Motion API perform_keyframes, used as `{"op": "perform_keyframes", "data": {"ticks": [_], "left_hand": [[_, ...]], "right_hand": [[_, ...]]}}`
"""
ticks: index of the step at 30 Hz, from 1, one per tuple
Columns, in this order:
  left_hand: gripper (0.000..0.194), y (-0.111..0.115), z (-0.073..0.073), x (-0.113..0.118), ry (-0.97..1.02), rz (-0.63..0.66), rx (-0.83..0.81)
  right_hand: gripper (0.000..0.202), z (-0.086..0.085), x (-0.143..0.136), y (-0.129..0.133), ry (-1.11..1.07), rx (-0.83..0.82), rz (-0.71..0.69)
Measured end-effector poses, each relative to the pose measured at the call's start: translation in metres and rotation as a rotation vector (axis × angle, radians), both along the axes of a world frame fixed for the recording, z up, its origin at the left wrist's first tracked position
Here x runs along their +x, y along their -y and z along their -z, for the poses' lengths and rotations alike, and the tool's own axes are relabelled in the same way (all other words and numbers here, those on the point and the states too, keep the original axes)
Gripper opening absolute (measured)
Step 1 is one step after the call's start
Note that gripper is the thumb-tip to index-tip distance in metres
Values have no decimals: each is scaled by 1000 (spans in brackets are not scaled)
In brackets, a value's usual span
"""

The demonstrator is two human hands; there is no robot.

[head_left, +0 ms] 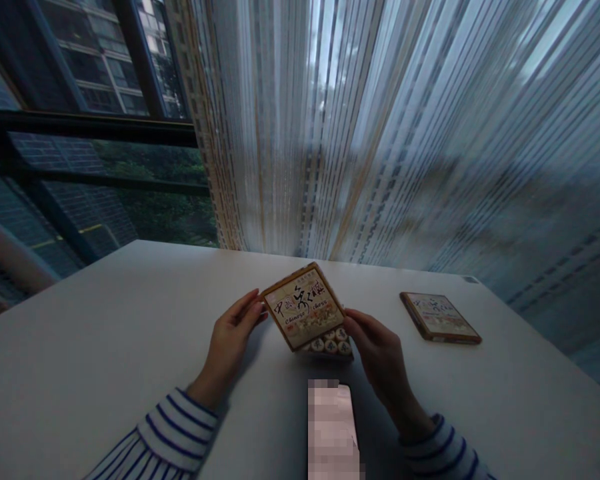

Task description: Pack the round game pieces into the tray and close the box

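Note:
Between my hands a square box lid printed "Chinese Chess" is held tilted. Its left corner is pinched by the thumb and fingers of my left hand. At its right corner my right hand grips the lid's edge with closed fingers. Beneath the lid, partly covered, sits a box of round chess pieces with dark characters, several of them showing at the near side. Whether my right fingers also touch this box, I cannot tell.
On the right of the white table lies a second flat Chinese chess box. A phone, its screen blurred out, is close in front of me. String curtains hang beyond the far edge, with a window at left.

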State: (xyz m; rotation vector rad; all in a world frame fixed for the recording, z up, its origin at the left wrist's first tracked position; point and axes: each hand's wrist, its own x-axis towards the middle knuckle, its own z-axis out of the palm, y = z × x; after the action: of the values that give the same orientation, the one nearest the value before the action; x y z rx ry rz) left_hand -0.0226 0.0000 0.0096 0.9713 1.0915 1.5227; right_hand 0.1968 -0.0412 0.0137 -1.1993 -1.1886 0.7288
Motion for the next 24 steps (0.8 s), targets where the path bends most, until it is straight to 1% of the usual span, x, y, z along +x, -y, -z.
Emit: {"op": "perform_keyframes", "data": {"ticks": [2, 5, 7, 10, 14, 19, 22, 24], "left_hand": [[55, 3, -2, 1, -60, 40, 28], [55, 9, -1, 4, -210, 127, 85], [58, 12, 3, 8, -321, 171, 140], [65, 15, 12, 14, -460, 190, 250], [63, 16, 19, 18, -526, 205, 326], [53, 17, 19, 17, -553, 273, 391], [59, 18, 18, 16, -574, 294, 403], [63, 19, 17, 17, -598, 265, 392]], "right_hand": [[23, 1, 1, -1, -108, -46, 16], [27, 3, 2, -3, -242, -83, 42], [29, 3, 3, -4, -303, -94, 50], [32, 1, 3, -5, -364, -111, 54], [33, 0, 2, -4, -382, -117, 46], [34, 2, 1, -3, -341, -106, 43], [36, 5, 0, -3, -310, -102, 32], [38, 6, -1, -2, -276, -107, 22]]}}
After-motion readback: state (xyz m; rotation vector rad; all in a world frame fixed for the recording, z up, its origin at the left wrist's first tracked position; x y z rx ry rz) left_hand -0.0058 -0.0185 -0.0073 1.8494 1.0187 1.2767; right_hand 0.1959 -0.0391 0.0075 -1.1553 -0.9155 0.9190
